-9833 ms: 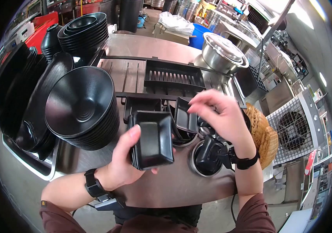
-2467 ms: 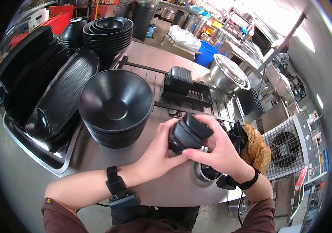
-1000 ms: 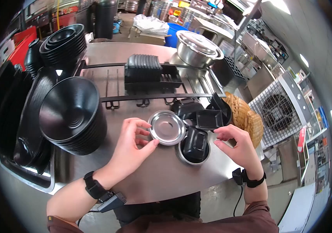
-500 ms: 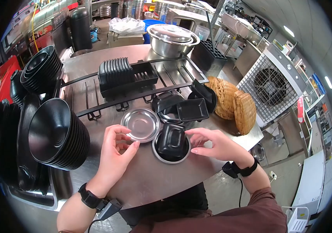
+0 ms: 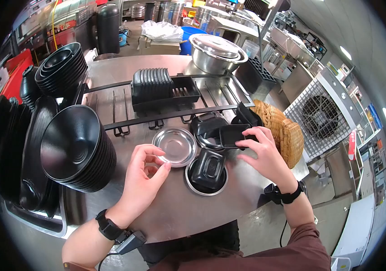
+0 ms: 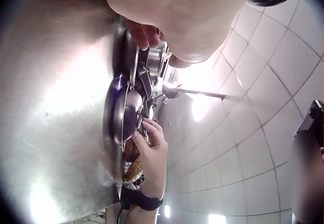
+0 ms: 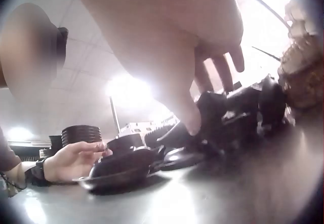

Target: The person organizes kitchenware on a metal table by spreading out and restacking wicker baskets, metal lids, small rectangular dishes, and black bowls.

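- Head view: the right hand (image 5: 261, 152) reaches forward and pinches the near edge of a small black rectangular dish (image 5: 232, 135), thumb and fingers curled on its rim. That dish lies in a cluster of like black dishes (image 5: 209, 124) at the right of the steel bench (image 5: 166, 203), just beside a woven basket (image 5: 288, 137).
- The left hand (image 5: 144, 174) rests on the bench with fingers loosely bent, its fingertips at the near rim of a shallow steel saucer (image 5: 175, 146); it holds nothing.
- A second steel saucer (image 5: 192, 184) sits just right of the left hand, with a black dish (image 5: 208, 168) upside down in it.
- Further back a black rack (image 5: 185, 89) holds a row of black dishes (image 5: 151, 83) on edge; a stack of large black bowls (image 5: 77, 144) stands at the left, a lidded steel pot (image 5: 213, 49) at the rear.
- Left wrist view: the palm (image 6: 177, 16) fills the top; below, the saucers (image 6: 124, 113) appear edge-on, and the right hand (image 6: 154, 155) touches the dishes beyond them.
- Right wrist view: the right hand's fingers (image 7: 212, 79) come down on the black dishes (image 7: 238, 112); the exact grip is blurred. The left hand (image 7: 76, 159) lies by the upturned dish (image 7: 126, 162) at the left.
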Tool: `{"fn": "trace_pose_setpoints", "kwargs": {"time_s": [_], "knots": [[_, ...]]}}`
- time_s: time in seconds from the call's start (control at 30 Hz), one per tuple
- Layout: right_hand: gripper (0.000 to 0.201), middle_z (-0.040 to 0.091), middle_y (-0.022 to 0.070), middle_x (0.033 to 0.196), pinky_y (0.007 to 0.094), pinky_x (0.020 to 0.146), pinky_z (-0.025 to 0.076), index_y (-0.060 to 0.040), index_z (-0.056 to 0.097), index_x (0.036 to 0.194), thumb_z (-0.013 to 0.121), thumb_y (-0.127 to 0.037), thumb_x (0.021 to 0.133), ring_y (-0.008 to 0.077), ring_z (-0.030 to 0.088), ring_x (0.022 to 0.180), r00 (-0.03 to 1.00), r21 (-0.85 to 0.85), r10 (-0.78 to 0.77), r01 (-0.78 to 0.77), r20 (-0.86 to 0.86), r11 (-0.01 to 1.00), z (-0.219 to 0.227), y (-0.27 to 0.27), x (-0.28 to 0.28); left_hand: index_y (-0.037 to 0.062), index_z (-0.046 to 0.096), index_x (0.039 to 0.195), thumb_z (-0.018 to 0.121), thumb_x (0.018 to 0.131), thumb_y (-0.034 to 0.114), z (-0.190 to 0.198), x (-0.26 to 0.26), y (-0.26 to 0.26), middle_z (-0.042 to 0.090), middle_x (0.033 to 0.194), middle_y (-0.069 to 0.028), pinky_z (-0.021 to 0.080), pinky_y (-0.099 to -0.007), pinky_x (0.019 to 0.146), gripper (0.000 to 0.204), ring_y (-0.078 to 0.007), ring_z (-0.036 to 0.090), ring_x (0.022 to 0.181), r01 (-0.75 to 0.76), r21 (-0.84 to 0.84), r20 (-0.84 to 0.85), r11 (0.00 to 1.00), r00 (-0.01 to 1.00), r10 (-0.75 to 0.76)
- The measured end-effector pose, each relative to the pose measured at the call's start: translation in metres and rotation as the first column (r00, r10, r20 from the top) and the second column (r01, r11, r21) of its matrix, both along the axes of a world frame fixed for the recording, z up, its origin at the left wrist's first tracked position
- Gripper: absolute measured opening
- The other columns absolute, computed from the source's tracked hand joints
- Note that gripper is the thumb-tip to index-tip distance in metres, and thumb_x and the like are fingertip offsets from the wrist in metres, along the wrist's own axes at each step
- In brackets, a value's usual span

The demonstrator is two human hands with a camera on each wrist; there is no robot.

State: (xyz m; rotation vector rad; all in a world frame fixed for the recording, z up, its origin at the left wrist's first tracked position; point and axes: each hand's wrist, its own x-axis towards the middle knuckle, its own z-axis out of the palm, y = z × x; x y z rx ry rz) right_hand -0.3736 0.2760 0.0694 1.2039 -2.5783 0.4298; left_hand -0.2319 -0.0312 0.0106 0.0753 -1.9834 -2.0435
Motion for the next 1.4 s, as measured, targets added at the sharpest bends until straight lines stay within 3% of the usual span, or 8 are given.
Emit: {"fn": "trace_pose_setpoints", "kwargs": {"time_s": [0.3, 0.5, 0.57, 0.6, 0.63, 0.77, 1.0, 1.4], "knots": [[0.019, 0.075, 0.009, 0.103, 0.0415, 0.097, 0.054, -0.0051, 0.077, 0.101, 0.083, -0.005, 0.083, 0.0309, 0.069, 0.11, 0.975, -0.297, 0.149, -0.095, 0.165, 0.95, 0.043, -0.028, 0.018, 0.0066, 0.055, 0.127, 0.073, 0.097, 0.005, 0.006, 0.004, 0.0, 0.054, 0.126, -0.0017, 0.05, -0.0267, 0.092, 0.035, -0.0096, 0.056, 0.109, 0.134, 0.134, 0.058, 0.982, 0.988, -0.142], [0.024, 0.074, 0.0115, 0.111, 0.0385, 0.094, 0.058, -0.0045, 0.077, 0.11, 0.081, -0.014, 0.089, 0.0296, 0.073, 0.104, 0.733, -0.34, 0.562, -0.454, 0.383, 0.824, 0.035, -0.096, 0.044, 0.0056, 0.038, 0.147, 0.077, 0.097, 0.015, 0.014, 0.011, 0.009, 0.046, 0.153, -0.017, 0.041, -0.0398, 0.118, 0.064, -0.0229, 0.05, 0.142, 0.349, 0.222, -0.232, 0.911, 0.926, -0.298], [0.026, 0.074, 0.0125, 0.112, 0.0392, 0.092, 0.059, -0.0032, 0.076, 0.116, 0.078, -0.015, 0.093, 0.0302, 0.074, 0.101, 0.557, -0.419, 0.726, -0.593, 0.403, 0.688, 0.03, -0.113, 0.024, 0.0048, 0.033, 0.15, 0.068, 0.103, 0.021, 0.012, 0.013, 0.006, 0.046, 0.153, -0.0185, 0.035, -0.0437, 0.123, 0.061, -0.0281, 0.044, 0.148, 0.324, 0.399, -0.23, 0.858, 0.941, -0.249], [0.027, 0.075, 0.0138, 0.113, 0.0381, 0.092, 0.058, -0.0028, 0.075, 0.119, 0.076, -0.016, 0.096, 0.0292, 0.074, 0.101, 0.545, -0.453, 0.726, -0.567, 0.42, 0.688, 0.033, -0.117, 0.017, 0.0066, 0.03, 0.151, 0.059, 0.107, 0.023, 0.007, 0.01, 0.005, 0.046, 0.154, -0.0179, 0.042, -0.0472, 0.119, 0.056, -0.031, 0.048, 0.143, 0.3, 0.351, -0.265, 0.887, 0.94, -0.213], [0.025, 0.076, 0.0147, 0.11, 0.0372, 0.091, 0.058, -0.0022, 0.076, 0.116, 0.078, -0.014, 0.094, 0.0295, 0.074, 0.1, 0.61, -0.448, 0.633, -0.451, 0.477, 0.772, 0.038, -0.117, 0.011, 0.0066, 0.03, 0.151, 0.059, 0.107, 0.023, 0.007, 0.01, 0.003, 0.046, 0.154, -0.0179, 0.042, -0.0472, 0.119, 0.056, -0.031, 0.048, 0.143, 0.288, 0.351, -0.269, 0.891, 0.943, -0.199], [0.038, 0.07, 0.0148, 0.13, 0.0406, 0.105, 0.052, -0.0045, 0.073, 0.123, 0.081, -0.015, 0.088, 0.0314, 0.065, 0.121, 0.959, -0.272, 0.253, -0.212, 0.125, 0.939, 0.013, -0.111, -0.033, 0.0138, 0.033, 0.153, 0.063, 0.103, 0.042, 0.012, 0.008, -0.002, 0.045, 0.154, -0.0219, 0.056, -0.048, 0.101, 0.065, -0.0351, 0.059, 0.129, 0.2, 0.651, -0.105, 0.733, 0.979, -0.174], [0.053, 0.066, 0.0139, 0.137, 0.0424, 0.116, 0.044, -0.0054, 0.067, 0.133, 0.082, -0.015, 0.084, 0.0335, 0.055, 0.135, 0.934, -0.083, 0.267, -0.254, 0.239, 0.964, 0.003, -0.092, -0.049, 0.0193, 0.027, 0.158, 0.073, 0.096, 0.011, 0.016, 0.007, -0.001, 0.043, 0.156, -0.0182, 0.055, -0.0467, 0.107, 0.077, -0.0347, 0.055, 0.138, 0.167, 0.541, -0.04, 0.824, 0.984, -0.173], [0.041, 0.07, 0.011, 0.131, 0.0412, 0.11, 0.049, -0.008, 0.071, 0.124, 0.081, -0.014, 0.085, 0.0308, 0.061, 0.127, 0.963, -0.118, 0.244, -0.23, 0.117, 0.966, 0.005, -0.086, -0.051, 0.0189, 0.016, 0.167, 0.079, 0.09, 0.007, 0.021, 0.006, -0.001, 0.042, 0.158, -0.0173, 0.053, -0.0453, 0.11, 0.1, -0.0318, 0.053, 0.141, 0.272, 0.423, -0.081, 0.864, 0.961, -0.264]]}}
